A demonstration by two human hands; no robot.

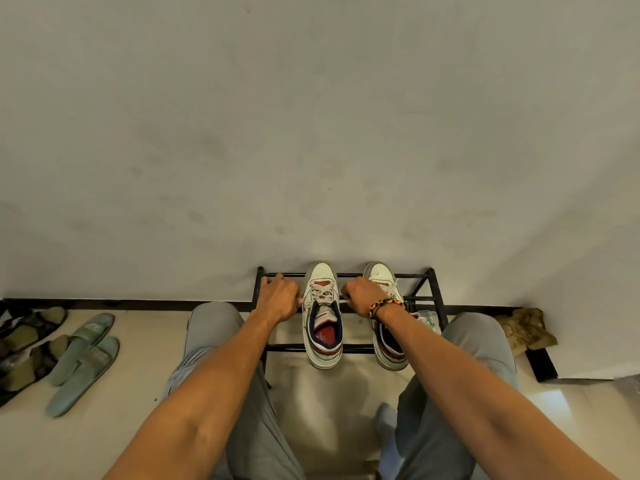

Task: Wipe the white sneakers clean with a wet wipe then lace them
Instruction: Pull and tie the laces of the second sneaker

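Sneakers sit side by side on the top bars of a low black shoe rack (420,289) against the wall, toes at its back edge and heels hanging over its front bar. The left sneaker (322,315) is the one being laced: the lace (320,292) already crosses several eyelets, and both ends are drawn out sideways near the top of the tongue. The left hand (278,299) has its grip clamped on one lace end just beside the shoe's left side; the right hand (362,296) pinches the other end on the opposite side, with a braided bracelet (384,306) at its wrist. The right sneaker (386,317) stands just beside it, partly hidden by that wrist, so how far it is laced cannot be told.

To do this well, I judge the two ends should be pulled evenly so the crossings lie flat and the tongue stays centred, while the shoe is kept from sliding off the bars. A small packet (427,318), perhaps wipes, lies near the rack's right end. Green slippers (85,362) rest on the floor, well apart.
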